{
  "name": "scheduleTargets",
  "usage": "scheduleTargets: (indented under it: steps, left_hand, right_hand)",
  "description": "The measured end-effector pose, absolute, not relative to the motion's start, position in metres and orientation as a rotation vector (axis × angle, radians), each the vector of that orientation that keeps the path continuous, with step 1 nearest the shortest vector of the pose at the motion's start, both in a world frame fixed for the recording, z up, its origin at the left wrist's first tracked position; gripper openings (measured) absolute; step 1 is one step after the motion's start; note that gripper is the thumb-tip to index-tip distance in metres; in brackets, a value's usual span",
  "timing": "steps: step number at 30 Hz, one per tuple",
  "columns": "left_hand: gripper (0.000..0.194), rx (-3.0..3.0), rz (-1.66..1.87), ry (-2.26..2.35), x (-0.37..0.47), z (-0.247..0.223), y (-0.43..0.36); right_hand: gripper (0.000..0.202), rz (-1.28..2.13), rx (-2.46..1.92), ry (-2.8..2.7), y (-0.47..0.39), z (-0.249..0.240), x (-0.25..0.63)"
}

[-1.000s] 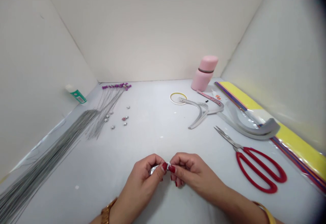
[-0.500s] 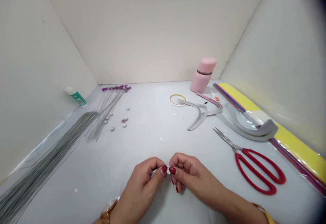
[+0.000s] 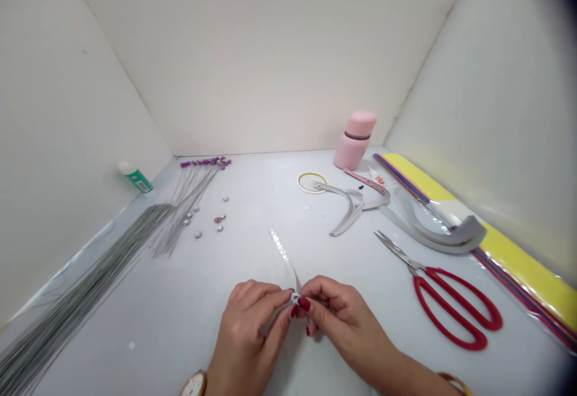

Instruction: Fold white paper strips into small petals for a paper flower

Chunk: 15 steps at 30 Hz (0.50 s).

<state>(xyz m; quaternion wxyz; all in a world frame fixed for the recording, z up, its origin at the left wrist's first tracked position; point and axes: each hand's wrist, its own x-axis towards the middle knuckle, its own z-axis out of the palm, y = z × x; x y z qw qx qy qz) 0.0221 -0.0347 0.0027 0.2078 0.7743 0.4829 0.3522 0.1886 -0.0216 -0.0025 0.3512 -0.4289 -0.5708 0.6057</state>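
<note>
A narrow, shiny silver-white paper strip (image 3: 283, 252) stretches away from my fingertips over the table. Its near end is a small folded knot (image 3: 295, 298), pinched between both hands. My left hand (image 3: 253, 324) is closed, with thumb and index finger on the knot's left side. From the right, my right hand (image 3: 336, 312) grips the same knot between thumb and curled fingers. Farther off to the left lie several small silver folded stars (image 3: 198, 235) and one reddish star (image 3: 217, 220). The fingertips partly cover the knot.
Red-handled scissors (image 3: 421, 270) lie at right, beside loose strips (image 3: 349, 210) and packaged coloured sheets (image 3: 509, 258). A pink bottle (image 3: 354, 143) and a tape ring (image 3: 299, 187) are at the back. Grey wires (image 3: 103, 270), purple-tipped stems (image 3: 205, 161) and a glue tube (image 3: 137, 178) occupy the left.
The strip's long tail now shows, pointing away from me; before, it was hidden by the hands. My left hand has turned, bringing its fingers over the knot. The view has shifted slightly.
</note>
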Motion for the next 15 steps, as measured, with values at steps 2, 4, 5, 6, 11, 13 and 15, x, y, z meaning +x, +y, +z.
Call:
scheduleTargets:
  steps: [2,4,5,6,11,13,15]
  left_hand:
    - [0.011,2.045,0.998,1.324,0.0228,0.0020,-0.0359]
    - [0.009,1.946,1.023,1.303,0.0236,0.0022,-0.0363]
    - [0.010,1.895,1.024,1.293,0.0241,0.0027,-0.0361]
    - [0.011,1.835,1.013,1.290,0.0246,0.0036,-0.0355]
    - [0.021,1.358,0.850,1.334,0.0271,0.0092,-0.0299]
    - [0.023,1.167,0.797,1.328,0.0275,0.0095,-0.0283]
    - [0.025,1.044,0.774,1.300,0.0276,0.0087,-0.0277]
  right_hand:
    - [0.020,1.562,-1.117,-1.487,-0.0214,-0.0024,0.1880]
    - [0.019,1.553,-1.123,-1.498,-0.0210,-0.0026,0.1872]
    - [0.019,1.549,-1.124,-1.505,-0.0208,-0.0029,0.1867]
    - [0.019,1.546,-1.127,-1.510,-0.0206,-0.0034,0.1863]
    - [0.019,1.512,-1.186,-1.540,-0.0188,-0.0050,0.1871]
    - [0.018,1.357,-1.229,-1.590,-0.0178,-0.0033,0.1886]
    - [0.016,1.168,-1.201,-1.685,-0.0174,-0.0008,0.1897]
